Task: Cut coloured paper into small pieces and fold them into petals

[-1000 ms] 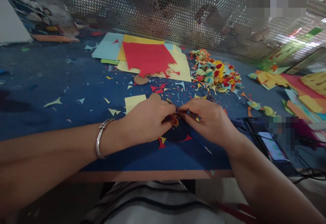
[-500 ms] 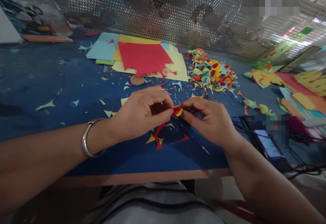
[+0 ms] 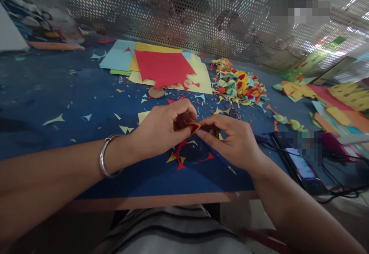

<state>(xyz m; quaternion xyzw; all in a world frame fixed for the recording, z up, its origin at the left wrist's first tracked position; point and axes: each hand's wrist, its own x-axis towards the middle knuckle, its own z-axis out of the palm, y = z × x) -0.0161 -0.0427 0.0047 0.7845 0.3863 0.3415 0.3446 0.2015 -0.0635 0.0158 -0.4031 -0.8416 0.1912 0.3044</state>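
Between my two hands is a small folded paper piece [image 3: 195,126], yellow and orange-red. My left hand [image 3: 161,129], with a silver bangle [image 3: 104,157] on its wrist, pinches it between thumb and fingers. At its right end, the fingertips of my right hand [image 3: 235,138] are closed on its edge. Below the hands lie red paper offcuts [image 3: 181,156] and a blue craft knife [image 3: 223,161] with its blade toward me. Beyond them is a heap of folded colored paper pieces [image 3: 242,84].
A red sheet [image 3: 164,65] with scalloped cut edges tops other colored sheets at the back, near a round wooden disc [image 3: 156,92]. A phone [image 3: 300,163] with cables lies at right, before more colored paper [image 3: 343,115]. A perforated metal panel [image 3: 161,19] stands behind the table.
The folded piece has turned and moved slightly left and shows narrower, its red inner side less visible. My right fingers have shifted left along with it.
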